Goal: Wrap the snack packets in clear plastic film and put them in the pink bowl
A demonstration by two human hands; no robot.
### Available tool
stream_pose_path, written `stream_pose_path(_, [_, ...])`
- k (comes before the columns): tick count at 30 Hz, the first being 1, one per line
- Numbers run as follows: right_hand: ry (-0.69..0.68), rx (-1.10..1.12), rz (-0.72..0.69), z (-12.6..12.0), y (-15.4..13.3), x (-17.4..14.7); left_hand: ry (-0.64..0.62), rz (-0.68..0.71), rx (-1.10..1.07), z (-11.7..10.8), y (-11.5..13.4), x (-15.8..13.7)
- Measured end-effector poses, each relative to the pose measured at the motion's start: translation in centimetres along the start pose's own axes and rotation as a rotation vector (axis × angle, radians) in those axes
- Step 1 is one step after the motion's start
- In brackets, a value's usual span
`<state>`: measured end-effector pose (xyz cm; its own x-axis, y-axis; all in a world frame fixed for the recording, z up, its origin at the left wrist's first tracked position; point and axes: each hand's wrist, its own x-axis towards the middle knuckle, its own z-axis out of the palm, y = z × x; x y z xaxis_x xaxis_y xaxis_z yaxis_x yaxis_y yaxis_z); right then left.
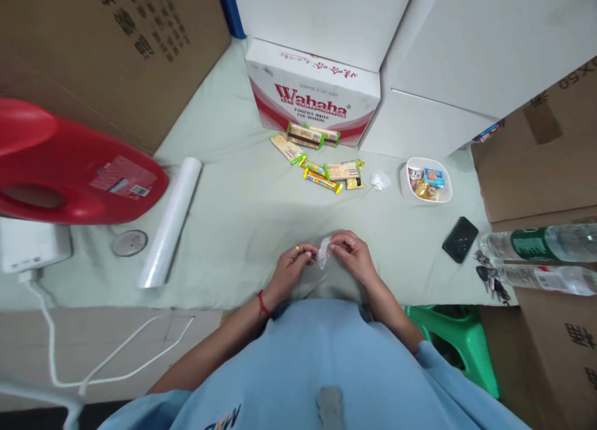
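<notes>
Between my two hands, close to the table's front edge, is a small crumpled piece of clear plastic (323, 253). My left hand (295, 267) pinches its left side, thumb against fingers. On its other side my right hand (353, 256) pinches the upper right part. Whether anything is inside the plastic cannot be made out. Beyond the hands lie several wrapped snack bars (321, 182) in yellow and green packaging, some leaning by the Wahaha box (317, 100). Right of them sits a crumpled clear plastic clump (380, 181). A white bowl (403, 184) holds several small wrapped snacks.
On the left stand a red jug (79, 168), a clear plastic roll (172, 224) and a round metal disc (129, 243). At right lie a black phone-like object (460, 239), keys (492, 279) and two bottles (536, 243). Cardboard boxes (545, 150) border the table (233, 231).
</notes>
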<state>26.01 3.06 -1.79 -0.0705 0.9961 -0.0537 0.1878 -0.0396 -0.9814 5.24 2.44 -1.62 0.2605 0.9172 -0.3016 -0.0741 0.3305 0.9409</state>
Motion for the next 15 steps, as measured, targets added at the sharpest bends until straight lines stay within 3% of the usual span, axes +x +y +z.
stream_pose_path(8, [-0.097, -0.201, -0.225, -1.5, -1.6, 0.0, -0.01, -0.034, 0.097, 0.2, -0.1, 1.0])
stream_pose_path(15, [-0.14, -0.206, -0.225, -0.8, -2.0, 0.0, -0.012, -0.016, 0.074, -0.1, 0.1, 0.6])
